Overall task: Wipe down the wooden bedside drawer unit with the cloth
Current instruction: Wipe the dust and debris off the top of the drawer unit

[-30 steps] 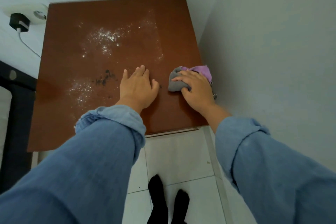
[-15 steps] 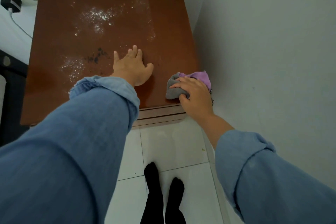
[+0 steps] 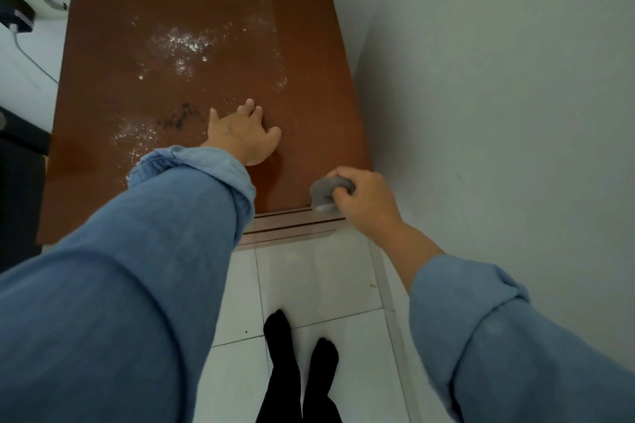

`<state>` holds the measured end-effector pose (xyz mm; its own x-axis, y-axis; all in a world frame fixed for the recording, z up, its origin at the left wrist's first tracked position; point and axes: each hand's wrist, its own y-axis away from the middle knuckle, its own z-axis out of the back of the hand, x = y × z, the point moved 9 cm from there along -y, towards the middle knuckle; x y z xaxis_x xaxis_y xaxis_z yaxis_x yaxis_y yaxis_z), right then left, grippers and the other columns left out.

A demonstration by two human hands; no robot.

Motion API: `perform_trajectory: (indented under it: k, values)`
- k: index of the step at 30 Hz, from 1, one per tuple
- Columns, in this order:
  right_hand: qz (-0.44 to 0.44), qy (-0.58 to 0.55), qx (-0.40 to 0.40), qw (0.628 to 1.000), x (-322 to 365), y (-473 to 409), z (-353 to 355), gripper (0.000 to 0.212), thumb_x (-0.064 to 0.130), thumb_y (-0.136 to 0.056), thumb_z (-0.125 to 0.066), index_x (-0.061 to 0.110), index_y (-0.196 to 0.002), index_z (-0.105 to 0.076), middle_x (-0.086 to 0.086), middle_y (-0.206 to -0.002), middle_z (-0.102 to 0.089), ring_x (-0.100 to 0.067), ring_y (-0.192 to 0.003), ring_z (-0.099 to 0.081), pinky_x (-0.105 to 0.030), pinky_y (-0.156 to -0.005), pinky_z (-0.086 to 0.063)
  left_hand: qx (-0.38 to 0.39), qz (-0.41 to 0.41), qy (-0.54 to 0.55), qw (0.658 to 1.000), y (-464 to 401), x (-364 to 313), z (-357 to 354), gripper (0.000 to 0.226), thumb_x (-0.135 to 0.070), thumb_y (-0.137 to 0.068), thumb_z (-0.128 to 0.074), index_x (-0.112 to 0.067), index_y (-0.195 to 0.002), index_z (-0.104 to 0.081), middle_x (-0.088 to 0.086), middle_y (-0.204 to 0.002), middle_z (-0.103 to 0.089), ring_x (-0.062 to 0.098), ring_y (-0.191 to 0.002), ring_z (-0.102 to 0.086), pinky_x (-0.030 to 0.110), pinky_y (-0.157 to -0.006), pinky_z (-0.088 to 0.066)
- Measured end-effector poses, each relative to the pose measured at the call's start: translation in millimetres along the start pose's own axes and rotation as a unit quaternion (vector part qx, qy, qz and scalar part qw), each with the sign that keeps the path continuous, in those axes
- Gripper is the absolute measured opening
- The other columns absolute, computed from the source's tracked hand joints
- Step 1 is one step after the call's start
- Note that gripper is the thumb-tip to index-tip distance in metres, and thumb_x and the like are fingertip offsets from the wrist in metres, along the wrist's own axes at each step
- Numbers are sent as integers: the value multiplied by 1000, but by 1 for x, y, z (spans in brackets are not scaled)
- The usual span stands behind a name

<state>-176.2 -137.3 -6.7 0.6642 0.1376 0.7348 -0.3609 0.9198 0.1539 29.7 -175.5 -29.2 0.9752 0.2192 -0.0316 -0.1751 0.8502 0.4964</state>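
Bracing your left hand (image 3: 244, 133) flat, fingers straight, on the unit (image 3: 202, 86), you ball the cloth (image 3: 326, 192) in curled right hand (image 3: 365, 200) fingers at the near edge, presumably to drag powder (image 3: 185, 45) beyond your fingertips off.

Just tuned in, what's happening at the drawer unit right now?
A person is wiping the wooden bedside drawer unit. The right hand grips a bunched grey cloth at the front right corner of the top, right at the edge. The left hand rests flat on the top, fingers spread. White powder and a dark smudge lie on the middle and left of the surface, so most of the wiping is not yet done.
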Motion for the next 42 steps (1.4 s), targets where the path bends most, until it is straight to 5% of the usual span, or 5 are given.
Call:
perform_trajectory:
  k: [8,15,19,27,42]
  values:
    - [1,9,-24,1000,38,-99,29,21,17,-84,-47,33,-84,-61,1,-83,-65,-22,-76,-60,-42,-66,-53,-54,-22,0,998,-8,9,28,50,-38,-96,-27,-16,-135,-50,4,-140,-45,27,-121,-49,45,-105,-26]
    - [44,4,-88,995,78,-205,25,26,16,-82,-45,29,-97,-63,0,-92,-65,-23,-84,-59,-33,-70,-49,-68,-30,4,997,-55,33,53,63,-43,-100,-22,-10,-153,-13,3,-162,-2,19,-148,-5,51,-118,1]
    - [76,25,-100,992,96,-265,14,38,22,-76,-40,31,-106,-61,0,-110,-66,-27,-103,-59,-46,-88,-48,-73,-22,2,997,-77,42,50,65,-48,-99,-19,-10,-152,-19,3,-161,-10,19,-147,-14,47,-119,-4]
    - [118,81,-108,984,113,-368,1,48,5,-83,-39,21,-126,-55,-6,-131,-54,-26,-120,-50,-41,-103,-39,-122,-39,-3,992,-76,34,47,73,-51,-94,-22,-8,-152,-16,8,-161,-10,20,-146,-18,40,-121,-6]
    - [146,185,52,970,107,-408,-70,47,22,-91,-37,34,-136,-43,5,-149,-39,-18,-136,-34,-38,-112,-26,-174,-15,50,983,-88,58,50,76,-48,-84,-18,-11,-150,-27,4,-159,-19,16,-145,-23,40,-121,-6]
